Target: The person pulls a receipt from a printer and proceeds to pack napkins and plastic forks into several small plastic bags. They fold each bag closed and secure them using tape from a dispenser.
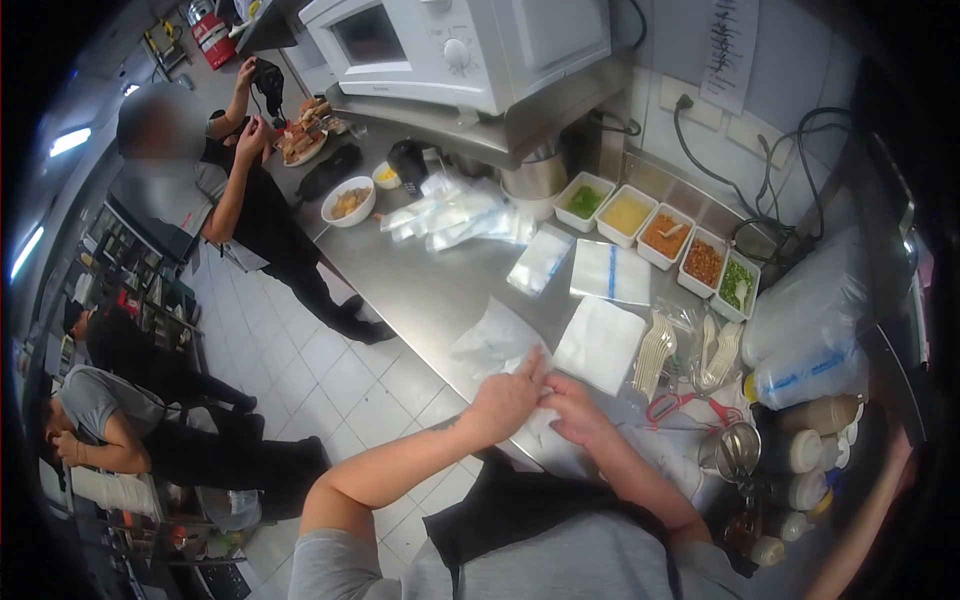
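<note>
Both my hands meet over a thin white sheet or napkin [500, 335] at the near edge of the steel counter. My left hand [508, 402] has its fingers pressed on the white material. Close against it, my right hand [580, 412] is closed around a crumpled white piece [545, 430]. Just beyond lies a stack of white napkins [599, 345]. Farther back are a blue-striped packet [611, 272] and a smaller one [541, 260]. Plastic-wrapped forks [655, 352] lie to the right, with red-handled scissors [690, 408] nearer to me.
A microwave [460, 50] stands on a raised shelf. White tubs of toppings [667, 237] line the wall. Bottles [805, 450] and a strainer [733, 452] are at right. A person [230, 190] stands at the counter's far end; others are at left.
</note>
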Tool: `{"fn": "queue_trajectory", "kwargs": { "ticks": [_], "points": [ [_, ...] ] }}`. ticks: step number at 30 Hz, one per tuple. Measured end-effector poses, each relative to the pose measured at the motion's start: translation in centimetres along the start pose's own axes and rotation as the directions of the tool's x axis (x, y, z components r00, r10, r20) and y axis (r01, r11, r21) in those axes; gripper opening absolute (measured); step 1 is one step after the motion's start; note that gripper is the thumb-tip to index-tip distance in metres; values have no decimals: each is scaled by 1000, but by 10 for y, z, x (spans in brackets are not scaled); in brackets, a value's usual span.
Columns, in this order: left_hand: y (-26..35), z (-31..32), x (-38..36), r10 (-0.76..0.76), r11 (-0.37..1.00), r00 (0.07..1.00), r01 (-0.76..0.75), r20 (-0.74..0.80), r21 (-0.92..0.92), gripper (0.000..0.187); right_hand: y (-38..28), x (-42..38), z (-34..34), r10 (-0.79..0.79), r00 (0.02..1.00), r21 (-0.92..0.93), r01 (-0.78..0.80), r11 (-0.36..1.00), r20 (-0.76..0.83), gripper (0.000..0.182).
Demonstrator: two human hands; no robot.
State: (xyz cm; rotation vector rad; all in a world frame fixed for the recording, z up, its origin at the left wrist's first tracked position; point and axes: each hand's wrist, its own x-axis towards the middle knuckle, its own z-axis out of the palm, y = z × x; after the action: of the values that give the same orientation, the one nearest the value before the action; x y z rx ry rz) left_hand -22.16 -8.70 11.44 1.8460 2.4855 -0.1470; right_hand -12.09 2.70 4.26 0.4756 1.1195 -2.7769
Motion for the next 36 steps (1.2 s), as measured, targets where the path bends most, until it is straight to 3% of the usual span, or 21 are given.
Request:
{"fn": "queue_trajectory", "kwargs": {
  "ticks": [2, 6, 9, 11, 12, 13, 14, 15, 18, 19, 21, 22, 23, 24, 26, 27, 29, 30, 33, 35, 36],
  "points": [
    [9, 1, -2, 98, 990, 988, -109, -119, -90, 61, -9, 3, 3, -56, 985, 95, 72, 993, -163, 49],
    [24, -6, -4, 94, 946, 988, -127, -123, -299, 66, -2, 16, -7, -290, 957, 322, 279, 905, -14, 50],
    [52, -8, -14, 175, 890, 970, -228, -167, -394, 67, 14, 20, -21, -229, 951, 70, 248, 966, -207, 55],
    [73, 4, -20, 225, 872, 968, -252, -113, -420, 64, 18, 26, -30, -184, 974, -39, 181, 983, -131, 54],
    [80, 6, -23, 348, 744, 912, -410, -218, -527, 61, 13, 25, -26, -171, 980, -79, 164, 983, -100, 53],
    [81, 6, -22, 447, 580, 829, -554, -336, -597, 59, 6, 21, -24, -274, 961, -126, 275, 953, 27, 53],
    [72, -6, -20, 624, 483, 736, -627, -263, -611, 53, -3, 11, -20, -323, 942, -145, 334, 931, 93, 53],
    [59, -6, -21, 626, 486, 734, -631, -262, -605, 53, -13, 2, -16, -370, 915, -156, 394, 906, 159, 53],
    [2, 5, -20, -1, 627, 798, -468, -602, -622, 39, -21, -23, -24, -414, 816, -122, 497, 859, 403, 53],
    [-18, 9, -15, -262, 678, 730, -327, -632, -658, 34, -17, -24, -29, -348, 869, -208, 435, 876, 351, 54],
    [-49, 76, -1, -577, 185, 778, -173, -250, -967, 33, 0, -22, -30, -272, 915, -282, 356, 891, 297, 54],
    [-60, 90, -3, -583, 185, 775, -167, -245, -969, 33, 11, -20, -29, -238, 934, -240, 303, 922, 267, 54],
    [-72, 98, -6, -375, -148, 918, 75, 126, -986, 31, 14, -18, -26, -217, 942, -219, 276, 936, 256, 54],
    [-79, 103, -8, -38, -387, 907, 374, 419, -843, 29, 18, -16, -21, -197, 949, -199, 248, 948, 245, 55],
    [-80, 111, -3, -53, -389, 911, 357, 408, -849, 29, 18, -12, -14, -79, 996, -674, 88, 734, 45, 53],
    [-78, 115, -2, -65, -393, 915, 342, 397, -854, 29, 16, -13, -17, -75, 996, -671, 86, 736, 45, 53],
    [-81, 115, 0, -83, -405, 906, 350, 415, -845, 30, 6, -13, -25, 135, 990, -906, -88, 414, -35, 48],
    [-81, 114, 0, -93, -420, 899, 355, 428, -835, 31, 5, -16, -25, 140, 990, -904, -92, 418, -37, 48],
    [-78, 104, -1, -63, -495, 907, 335, 417, -802, 31, 4, -20, -26, 84, 996, -930, -16, 367, 16, 43],
    [-79, 104, -5, -45, -514, 908, 336, 416, -789, 31, 9, -13, -28, -131, 952, -915, 303, 266, 277, 39],
    [-80, 104, -5, -32, -531, 912, 332, 410, -780, 31, 11, -12, -28, -132, 952, -916, 302, 265, 276, 39]
  ]
}}
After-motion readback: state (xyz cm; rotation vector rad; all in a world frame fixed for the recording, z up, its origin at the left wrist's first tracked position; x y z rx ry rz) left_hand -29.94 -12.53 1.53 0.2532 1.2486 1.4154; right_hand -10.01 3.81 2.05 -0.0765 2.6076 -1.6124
